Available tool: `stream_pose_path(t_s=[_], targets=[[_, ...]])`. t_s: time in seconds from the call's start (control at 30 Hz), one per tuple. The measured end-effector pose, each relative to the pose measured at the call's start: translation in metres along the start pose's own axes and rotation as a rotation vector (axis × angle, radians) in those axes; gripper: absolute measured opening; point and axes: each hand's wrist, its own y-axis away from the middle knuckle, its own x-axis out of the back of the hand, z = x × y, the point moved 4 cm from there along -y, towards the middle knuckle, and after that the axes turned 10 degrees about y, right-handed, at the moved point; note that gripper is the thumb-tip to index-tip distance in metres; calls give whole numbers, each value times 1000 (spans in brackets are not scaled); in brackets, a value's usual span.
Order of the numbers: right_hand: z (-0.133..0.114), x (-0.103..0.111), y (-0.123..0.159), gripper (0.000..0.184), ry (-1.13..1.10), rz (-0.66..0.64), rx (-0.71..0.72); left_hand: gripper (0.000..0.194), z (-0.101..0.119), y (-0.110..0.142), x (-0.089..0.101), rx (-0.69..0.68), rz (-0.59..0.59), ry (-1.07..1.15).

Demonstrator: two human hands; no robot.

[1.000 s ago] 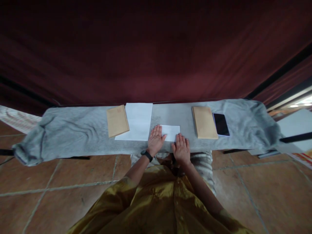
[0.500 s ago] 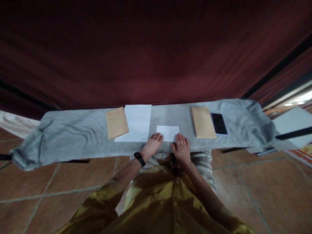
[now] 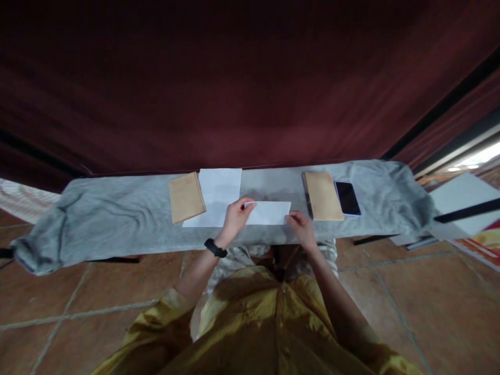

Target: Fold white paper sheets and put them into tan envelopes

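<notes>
Small white paper (image 3: 267, 213): left hand (image 3: 234, 217) pinched left end, right hand (image 3: 302, 227) right end; next move likely called for even grip.

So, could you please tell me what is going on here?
A person holds a small white paper at its ends, left hand on one side, right hand on the other. On the grey cloth lie a larger white sheet, brown envelopes partly over it, another brown stack, and a phone.

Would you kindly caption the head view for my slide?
Left hand and right hand holding white paper over a gray cloth, smartphone at right.
</notes>
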Motion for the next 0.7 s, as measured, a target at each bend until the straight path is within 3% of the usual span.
stream_pose_path(t_s=[0.17, 0.3, 0.37, 0.5, 0.7], targets=[[-9, -8, -8, 41, 147, -7, -82, 17, -30, -7, -10, 167, 139, 228], [-11, -13, -3, 28, 303, -3, -129, 46, -59, 13, -24, 235, 127, 212], [-11, -15, 2, 25, 508, -29, -170, 57, -68, 23, -31, 223, 95, 164], [-12, -19, 7, 26, 922, -123, -220, 62, -73, 27, -41, 131, 47, -12], [-13, -24, 10, 31, 1075, -176, -224, 52, -56, 30, -51, 17, 30, -299]])
